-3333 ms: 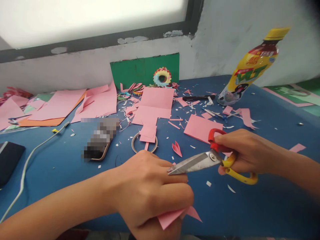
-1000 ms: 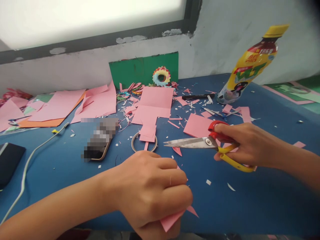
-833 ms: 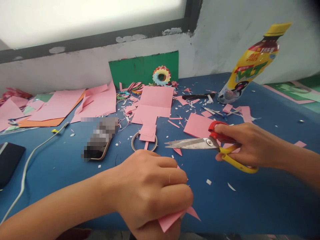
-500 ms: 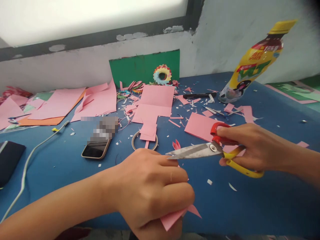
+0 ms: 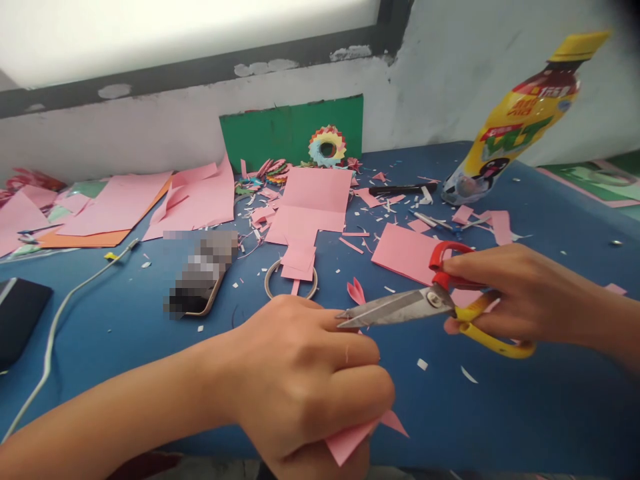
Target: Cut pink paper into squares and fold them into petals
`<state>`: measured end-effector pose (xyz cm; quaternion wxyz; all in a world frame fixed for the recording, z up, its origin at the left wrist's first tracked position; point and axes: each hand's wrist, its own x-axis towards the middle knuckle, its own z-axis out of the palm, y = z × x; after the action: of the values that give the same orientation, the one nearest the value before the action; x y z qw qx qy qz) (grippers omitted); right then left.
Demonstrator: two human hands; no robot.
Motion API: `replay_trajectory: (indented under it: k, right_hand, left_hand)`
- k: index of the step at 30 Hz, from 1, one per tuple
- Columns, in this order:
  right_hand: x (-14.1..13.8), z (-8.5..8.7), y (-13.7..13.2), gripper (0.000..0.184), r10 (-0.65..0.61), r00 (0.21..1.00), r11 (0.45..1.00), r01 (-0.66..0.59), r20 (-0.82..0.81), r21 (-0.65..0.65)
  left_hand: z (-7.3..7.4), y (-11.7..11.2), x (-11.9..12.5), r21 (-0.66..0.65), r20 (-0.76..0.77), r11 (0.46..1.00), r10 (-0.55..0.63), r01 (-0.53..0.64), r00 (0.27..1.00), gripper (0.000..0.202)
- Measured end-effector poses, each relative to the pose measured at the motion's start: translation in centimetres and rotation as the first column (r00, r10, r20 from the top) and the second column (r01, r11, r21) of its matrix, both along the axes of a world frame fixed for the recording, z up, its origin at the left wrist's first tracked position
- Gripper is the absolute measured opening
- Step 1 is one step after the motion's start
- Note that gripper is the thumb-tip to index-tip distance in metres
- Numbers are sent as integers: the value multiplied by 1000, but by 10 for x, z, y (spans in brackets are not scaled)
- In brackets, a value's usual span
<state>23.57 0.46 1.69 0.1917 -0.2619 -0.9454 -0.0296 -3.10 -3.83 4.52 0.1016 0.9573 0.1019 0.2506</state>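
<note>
My left hand is closed around a folded pink paper piece, whose corners stick out below my fingers at the near table edge. My right hand grips scissors with one red and one yellow handle. The blades are nearly closed and point left, with their tips just above my left hand's knuckles. A small cut pink petal shape lies on the blue table behind the blades.
Pink paper sheets and several scraps litter the table. A phone, a ring, a white cable, a black marker, a yellow bottle and a green board by the wall surround the hands.
The scissors swung up and away to the right about a second ago, then came back down so the blade tips are over my left hand again. My left hand kept its hold.
</note>
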Motion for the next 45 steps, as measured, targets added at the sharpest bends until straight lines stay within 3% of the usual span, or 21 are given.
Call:
replay_trajectory:
  k: [21, 27, 33, 36, 45]
  right_hand:
    - [-5, 6, -2, 39, -29, 999, 990, 25, 25, 139]
    - [-2, 3, 0, 40, -50, 999, 992, 48, 20, 115]
    - [4, -3, 0, 35, -113, 993, 994, 113, -27, 8]
    - [4, -5, 1, 35, -138, 990, 990, 139, -19, 26]
    - [2, -3, 0, 34, -76, 997, 997, 76, 9, 22]
  left_hand:
    - [1, -1, 0, -7, 4, 1000, 16, -16, 1000, 13]
    - [0, 0, 0, -18, 21, 1000, 16, -15, 1000, 11]
    - [1, -1, 0, -18, 13, 1000, 7, -6, 1000, 9]
    - [1, -1, 1, 2, 14, 1000, 10, -10, 1000, 10]
    - [-1, 0, 1, 3, 5, 1000, 4, -4, 1000, 12]
